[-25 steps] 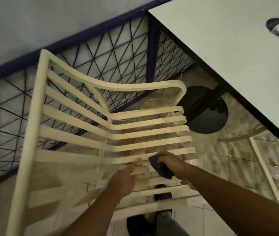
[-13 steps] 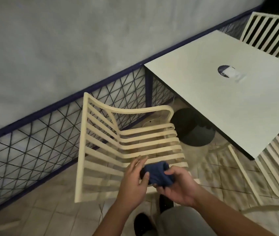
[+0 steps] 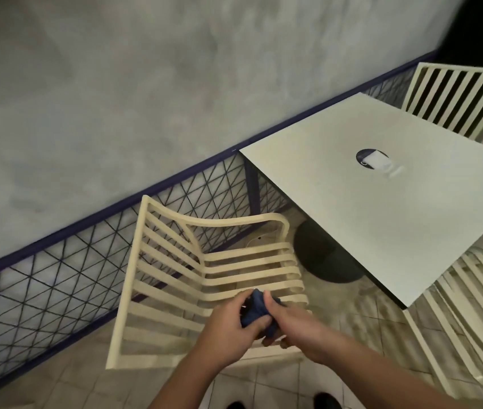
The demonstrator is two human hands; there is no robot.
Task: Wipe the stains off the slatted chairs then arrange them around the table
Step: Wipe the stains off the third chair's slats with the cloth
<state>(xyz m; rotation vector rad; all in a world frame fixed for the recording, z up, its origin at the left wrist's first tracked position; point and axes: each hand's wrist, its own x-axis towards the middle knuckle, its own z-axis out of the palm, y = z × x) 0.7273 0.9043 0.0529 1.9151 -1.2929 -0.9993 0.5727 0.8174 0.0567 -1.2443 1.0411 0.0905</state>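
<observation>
**Tight squeeze by the railing**

Slatted chair [image 3: 249, 265] sits just beside the mesh railing [image 3: 42, 290], so there's no reaching round that side. The table [image 3: 381, 225] and its dark base [image 3: 325, 261] block the right, with another chair [image 3: 476, 314] near its corner. There's bare tiled floor [image 3: 72, 385] on the near left.

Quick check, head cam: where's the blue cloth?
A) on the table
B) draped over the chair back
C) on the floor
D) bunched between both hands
D: the blue cloth is gripped between the left hand and the right hand, above the seat of the slatted chair.
</observation>
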